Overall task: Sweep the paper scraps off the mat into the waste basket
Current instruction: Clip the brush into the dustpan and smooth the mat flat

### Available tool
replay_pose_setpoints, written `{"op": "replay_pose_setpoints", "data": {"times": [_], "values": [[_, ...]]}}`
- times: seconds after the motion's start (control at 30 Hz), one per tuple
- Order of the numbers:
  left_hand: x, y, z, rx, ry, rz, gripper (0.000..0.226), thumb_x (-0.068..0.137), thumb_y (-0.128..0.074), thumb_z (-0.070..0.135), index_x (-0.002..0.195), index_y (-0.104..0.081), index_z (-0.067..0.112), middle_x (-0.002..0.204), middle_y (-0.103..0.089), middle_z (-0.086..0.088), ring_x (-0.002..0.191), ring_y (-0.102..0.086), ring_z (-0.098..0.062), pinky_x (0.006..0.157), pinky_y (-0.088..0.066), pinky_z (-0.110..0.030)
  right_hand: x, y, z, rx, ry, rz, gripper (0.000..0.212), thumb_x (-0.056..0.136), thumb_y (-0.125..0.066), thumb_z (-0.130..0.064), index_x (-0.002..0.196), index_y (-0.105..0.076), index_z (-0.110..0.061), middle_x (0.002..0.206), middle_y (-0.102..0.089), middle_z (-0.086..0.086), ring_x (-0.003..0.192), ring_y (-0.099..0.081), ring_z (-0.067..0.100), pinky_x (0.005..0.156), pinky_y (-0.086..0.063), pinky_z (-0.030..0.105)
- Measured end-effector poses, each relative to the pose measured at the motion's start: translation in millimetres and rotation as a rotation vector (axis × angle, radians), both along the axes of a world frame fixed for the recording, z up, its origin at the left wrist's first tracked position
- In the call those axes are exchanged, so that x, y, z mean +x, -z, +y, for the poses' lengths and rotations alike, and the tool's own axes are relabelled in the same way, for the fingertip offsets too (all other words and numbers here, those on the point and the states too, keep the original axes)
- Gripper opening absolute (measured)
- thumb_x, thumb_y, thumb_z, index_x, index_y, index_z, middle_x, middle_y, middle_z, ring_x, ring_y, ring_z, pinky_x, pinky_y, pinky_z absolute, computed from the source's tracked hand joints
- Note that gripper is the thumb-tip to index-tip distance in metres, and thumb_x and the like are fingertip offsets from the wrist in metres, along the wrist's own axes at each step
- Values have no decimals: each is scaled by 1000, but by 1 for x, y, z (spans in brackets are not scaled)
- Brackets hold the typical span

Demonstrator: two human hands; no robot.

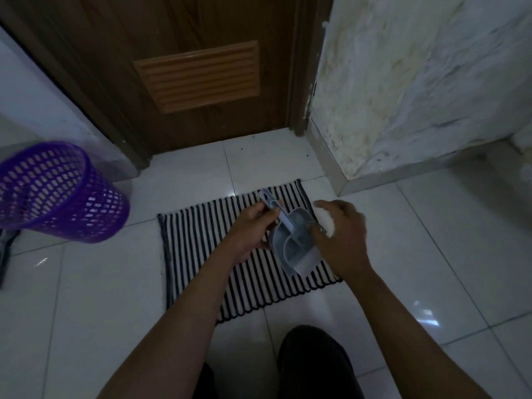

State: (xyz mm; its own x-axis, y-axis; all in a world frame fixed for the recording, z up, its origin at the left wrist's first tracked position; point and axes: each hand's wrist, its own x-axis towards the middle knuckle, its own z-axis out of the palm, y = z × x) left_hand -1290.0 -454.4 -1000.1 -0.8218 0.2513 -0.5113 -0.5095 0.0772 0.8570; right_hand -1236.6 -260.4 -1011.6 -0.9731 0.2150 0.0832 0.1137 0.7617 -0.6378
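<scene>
A black-and-white striped mat (201, 254) lies on the tiled floor before a door. Over its right half my left hand (253, 228) grips the handle of a small grey dustpan (290, 243) with a brush nested in it. My right hand (342, 234) is beside the pan's right edge, fingers closed around a wad of white paper (325, 220). A purple mesh waste basket (57, 191) stands on the floor to the far left, well apart from the mat. No loose scraps show on the visible part of the mat.
A brown door (198, 76) with a louvred vent is straight ahead. A peeling white wall corner (403, 96) juts out on the right, close to the mat's far right corner. My dark-clothed knee (311, 361) is at the bottom. A dark object (5, 254) lies at the left edge.
</scene>
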Motion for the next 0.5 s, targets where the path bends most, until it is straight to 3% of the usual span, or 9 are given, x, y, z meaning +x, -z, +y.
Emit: {"op": "replay_pose_setpoints", "data": {"times": [0.07, 0.17, 0.23, 0.33, 0.43, 0.5], "values": [[0, 2, -2, -15, -8, 5, 25, 100, -58, 35, 121, -67, 23, 113, -73, 2, 101, -71, -18, 71, -61, -40, 10, 6, 13, -237, 81, -192, 57, 82, -69, -48, 133, -45, -38, 136, -44, -7, 122, -40, 16, 102, -35, 36], [1, 6, 1, -32, 3, 32, 29, 99, -59, 41, 121, -64, 23, 112, -73, -1, 94, -72, -17, 73, -61, -41, 18, 15, 21, -699, -17, -406, 55, 78, -73, -45, 128, -56, -29, 124, -62, -9, 111, -59, 10, 100, -48, 38], [2, 7, 6, -29, 15, 49, 29, 97, -61, 44, 119, -63, 25, 105, -74, 1, 89, -73, -16, 72, -61, -40, 20, 19, 20, -752, -18, -351, 38, 81, -74, -37, 116, -64, -25, 105, -71, -6, 96, -67, 12, 86, -55, 35], [8, 9, 13, 4, 27, 38, 33, 95, -63, 43, 121, -62, 23, 102, -74, 1, 90, -73, -16, 71, -59, -37, 22, 24, 14, -733, 84, -259, 20, 86, -70, -30, 100, -68, -16, 89, -71, -3, 76, -66, 8, 62, -49, 15], [12, 14, 17, 43, 48, 66, 35, 90, -73, 30, 121, -62, 20, 108, -75, -4, 97, -73, -19, 75, -60, -35, 22, 29, 9, -659, 158, -226, 27, 88, -67, -30, 83, -63, -3, 72, -64, 3, 63, -57, 10, 49, -41, 12], [12, 18, 19, 2, 23, 126, 31, 89, -75, 26, 117, -63, 21, 108, -76, -5, 100, -72, -19, 80, -60, -33, 21, 28, 4, -606, 160, -222, 32, 87, -68, -31, 74, -57, -4, 63, -57, -1, 54, -51, 3, 44, -36, 10]]}}
